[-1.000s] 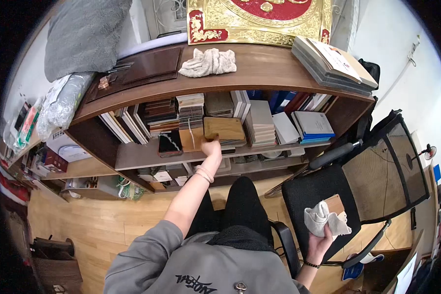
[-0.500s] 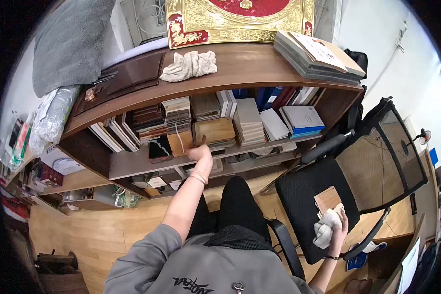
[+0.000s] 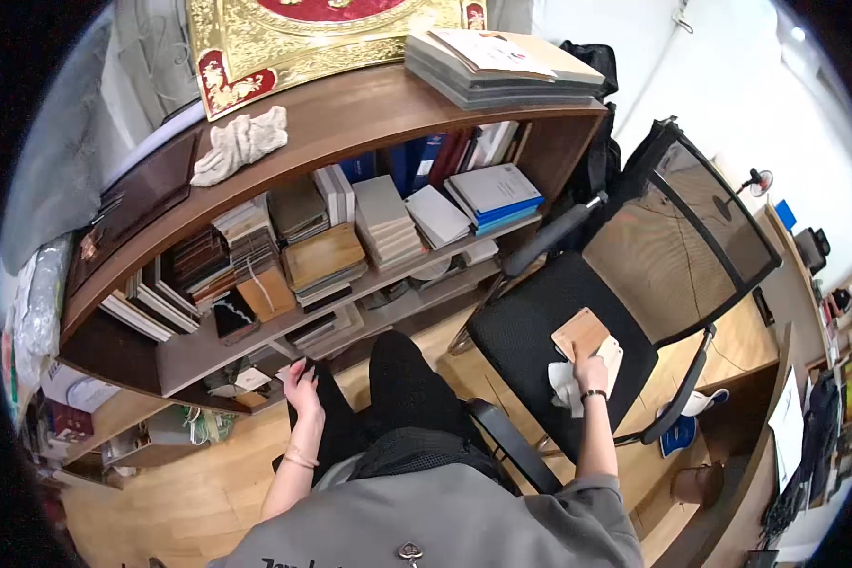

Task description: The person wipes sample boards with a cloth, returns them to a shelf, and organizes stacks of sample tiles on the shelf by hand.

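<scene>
head view | forward, downward | lap (image 3: 395, 381) near | bookcase (image 3: 350, 97) beyond

In view are one left hand (image 3: 303, 390), one right hand (image 3: 590, 368), one mesh-backed chair (image 3: 648, 248), one small fan (image 3: 759, 181), one gold-and-red panel (image 3: 336, 43), two pale cloths (image 3: 564, 384), and at least two wooden boards (image 3: 578, 330), perhaps more where fingers cover them.

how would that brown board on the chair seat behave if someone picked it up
The brown board would probably stay stiff, since it looks like flat wood with straight edges. It's likely light, being thin and much smaller than the chair seat. Lying flat, it seems unlikely to roll.
</scene>
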A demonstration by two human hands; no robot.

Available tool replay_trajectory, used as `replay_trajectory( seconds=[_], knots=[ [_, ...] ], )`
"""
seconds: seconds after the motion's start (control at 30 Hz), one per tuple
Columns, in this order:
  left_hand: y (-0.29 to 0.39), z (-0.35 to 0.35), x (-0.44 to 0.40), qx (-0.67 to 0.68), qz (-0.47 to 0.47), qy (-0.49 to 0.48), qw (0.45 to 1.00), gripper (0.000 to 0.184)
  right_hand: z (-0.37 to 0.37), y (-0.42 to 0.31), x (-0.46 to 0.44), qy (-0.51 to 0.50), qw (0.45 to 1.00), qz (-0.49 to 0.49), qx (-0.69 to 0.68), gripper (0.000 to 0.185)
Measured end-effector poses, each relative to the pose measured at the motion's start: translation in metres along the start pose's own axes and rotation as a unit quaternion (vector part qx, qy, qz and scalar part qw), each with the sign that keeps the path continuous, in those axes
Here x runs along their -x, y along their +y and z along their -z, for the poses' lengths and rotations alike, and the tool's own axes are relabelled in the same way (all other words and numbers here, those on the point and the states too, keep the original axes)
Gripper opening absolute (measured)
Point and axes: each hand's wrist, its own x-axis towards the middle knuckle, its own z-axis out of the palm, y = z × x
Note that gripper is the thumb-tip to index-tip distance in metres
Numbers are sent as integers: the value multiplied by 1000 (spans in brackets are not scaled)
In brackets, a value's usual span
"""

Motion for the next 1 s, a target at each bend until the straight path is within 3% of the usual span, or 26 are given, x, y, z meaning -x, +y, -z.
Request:
replay_trajectory(
  seconds=[0.03, 0.13, 0.27, 0.37, 0.5, 0.8, 0.9, 0.93, 1.0],
  knots=[
    [4, 4, 10, -6, 26, -23, 999, 23, 14, -24, 20, 45, 994, -86, -42, 80],
    [14, 11, 35, -14, 79, -72, 994, 22, -66, 20, -72, 74, 995, -37, -46, 93],
    [21, 14, 50, -10, 105, -103, 989, 20, -31, -4, -32, -2, 992, -98, -78, 84],
    [21, 20, 48, -15, 113, -132, 985, 21, -28, -9, -15, 186, 949, -230, -105, 60],
    [24, 11, 50, -15, 112, -141, 984, 21, -9, 9, -2, 75, 973, -165, -142, 57],
    [22, 0, 62, -16, 153, -191, 969, 20, -24, 40, 16, 113, 948, -222, -200, 57],
    [29, 5, 63, -131, 264, -252, 922, 18, -30, 53, 16, 54, 944, -248, -211, 60],
    [30, 6, 63, -128, 261, -244, 925, 18, -35, 56, 14, 50, 947, -239, -210, 60],
    [29, 7, 67, -118, 249, -242, 930, 18, -74, 86, -10, 69, 938, -235, -244, 46]
  ],
)
